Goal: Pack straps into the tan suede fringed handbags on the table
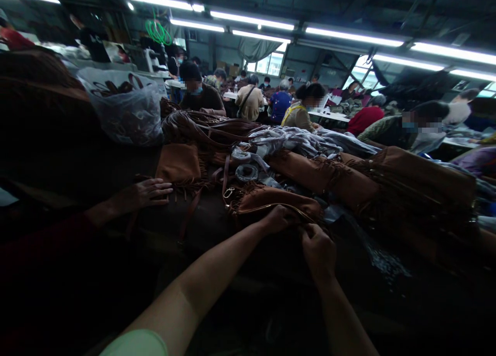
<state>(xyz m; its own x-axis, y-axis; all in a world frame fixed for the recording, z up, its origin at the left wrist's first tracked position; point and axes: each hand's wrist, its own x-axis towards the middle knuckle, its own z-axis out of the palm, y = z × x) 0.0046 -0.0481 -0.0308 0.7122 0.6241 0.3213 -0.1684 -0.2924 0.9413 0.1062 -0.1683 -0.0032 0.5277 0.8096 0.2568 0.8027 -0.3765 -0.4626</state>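
A brown fringed bag [258, 197] lies in front of me on the dark work surface, with its gold zipper curving along the opening. My left hand [277, 219] is closed at the edge of that opening, its fingertips partly hidden. Close beside it, my right hand [320, 247] pinches the bag's edge near the right end of the zipper. A metal clasp [229, 192] on a brown strap rests at the bag's left end. Just behind the bag is a roll of clear wrapping [247, 173].
At left, a co-worker's hand [149, 193] lies flat beside another brown fringed bag [178, 162]. Behind stands a clear plastic sack [124, 108] of straps. Wrapped straps [294, 139] and stacked brown bags [426, 175] fill the back and right. Several people sit farther off.
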